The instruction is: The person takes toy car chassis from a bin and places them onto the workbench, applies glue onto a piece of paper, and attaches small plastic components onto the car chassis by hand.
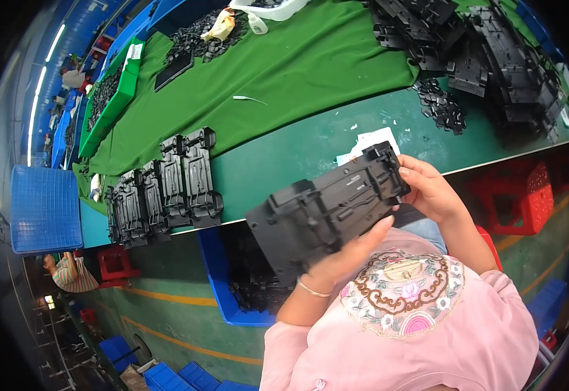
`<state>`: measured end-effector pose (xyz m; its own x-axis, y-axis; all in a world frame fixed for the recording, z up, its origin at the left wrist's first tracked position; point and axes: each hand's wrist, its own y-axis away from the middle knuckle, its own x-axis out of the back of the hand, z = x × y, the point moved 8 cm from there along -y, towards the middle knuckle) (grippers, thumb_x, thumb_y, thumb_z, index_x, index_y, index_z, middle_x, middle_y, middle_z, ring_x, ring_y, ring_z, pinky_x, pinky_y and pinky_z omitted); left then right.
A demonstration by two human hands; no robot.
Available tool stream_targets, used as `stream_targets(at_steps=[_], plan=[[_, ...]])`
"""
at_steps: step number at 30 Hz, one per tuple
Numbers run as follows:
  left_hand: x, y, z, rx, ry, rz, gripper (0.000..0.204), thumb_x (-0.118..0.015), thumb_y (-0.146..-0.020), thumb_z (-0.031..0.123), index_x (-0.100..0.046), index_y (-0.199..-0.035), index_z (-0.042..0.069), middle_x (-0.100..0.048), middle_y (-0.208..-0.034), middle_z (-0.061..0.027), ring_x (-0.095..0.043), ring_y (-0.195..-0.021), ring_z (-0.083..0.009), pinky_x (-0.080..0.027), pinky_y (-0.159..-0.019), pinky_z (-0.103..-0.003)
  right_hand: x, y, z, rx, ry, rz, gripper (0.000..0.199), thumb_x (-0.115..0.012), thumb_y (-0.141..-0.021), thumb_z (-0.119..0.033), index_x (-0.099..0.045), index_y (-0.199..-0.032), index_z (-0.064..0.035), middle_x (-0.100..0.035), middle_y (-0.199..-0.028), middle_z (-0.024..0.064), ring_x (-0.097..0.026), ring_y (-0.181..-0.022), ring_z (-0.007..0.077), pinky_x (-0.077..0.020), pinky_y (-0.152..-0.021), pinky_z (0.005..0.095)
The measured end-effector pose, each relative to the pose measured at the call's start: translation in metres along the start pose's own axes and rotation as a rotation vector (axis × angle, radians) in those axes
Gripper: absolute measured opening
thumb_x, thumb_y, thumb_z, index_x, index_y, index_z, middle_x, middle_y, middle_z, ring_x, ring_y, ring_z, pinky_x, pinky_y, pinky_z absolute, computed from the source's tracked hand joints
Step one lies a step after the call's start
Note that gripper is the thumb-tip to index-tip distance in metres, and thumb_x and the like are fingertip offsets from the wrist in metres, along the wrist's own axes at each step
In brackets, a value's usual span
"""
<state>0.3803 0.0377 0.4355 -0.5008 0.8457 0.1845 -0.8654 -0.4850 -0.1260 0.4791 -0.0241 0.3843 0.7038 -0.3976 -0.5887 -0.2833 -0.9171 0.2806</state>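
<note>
Both forearms rose from the lower edge, bent at the elbows in pink sleeves. The left hand (346, 254) was cupped with fingers closed upward, a thin bangle on its wrist. The right hand (431, 189) gripped with curled fingers.

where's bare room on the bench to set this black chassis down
Free: the bare green bench top between the row of finished black chassis and the white paper scrap, and the green cloth mid-bench. Crowded: the heap of black parts at far right.
</note>
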Motion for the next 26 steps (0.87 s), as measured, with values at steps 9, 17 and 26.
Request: stream_targets(at_steps=[9,17,26], plan=[[0.109,0.019,0.035,-0.139,-0.392,0.283,0.035,-0.061,-0.064,0.011,-0.05,-0.096,0.002,-0.049,-0.108,-0.0141,-0.046,-0.101,-0.0271,-0.03,-0.089,-0.038,0.019,0.006,-0.015,0.094,0.239,0.195,0.02,-0.041,-0.081,-0.017,-0.047,-0.095,-0.0034,-0.053,-0.079,0.0012,-0.051,-0.065,0.0077,-0.0422,-0.049,0.0203],[0.054,0.01,0.031,-0.134,-0.816,-0.197,0.071,-0.065,-0.057,0.013,-0.03,-0.119,0.004,-0.037,-0.112,-0.0195,-0.039,-0.102,-0.0335,-0.034,-0.086,-0.037,-0.021,-0.005,-0.018,0.154,0.339,-0.028,0.026,-0.04,-0.083,-0.022,-0.045,-0.096,-0.0005,-0.053,-0.081,0.0049,-0.051,-0.068,0.0092,-0.0421,-0.054,0.0203],[0.344,0.041,-0.018,0.408,-1.099,0.737,0.075,-0.061,-0.059,0.023,-0.024,-0.121,0.002,-0.039,-0.114,-0.0203,-0.039,-0.105,-0.0302,-0.033,-0.087,-0.034,0.023,0.0,-0.036,0.367,0.753,0.102,0.025,-0.045,-0.081,-0.02,-0.046,-0.098,-0.0018,-0.051,-0.079,0.0048,-0.048,-0.068,0.0084,-0.0385,-0.06,0.0194]])
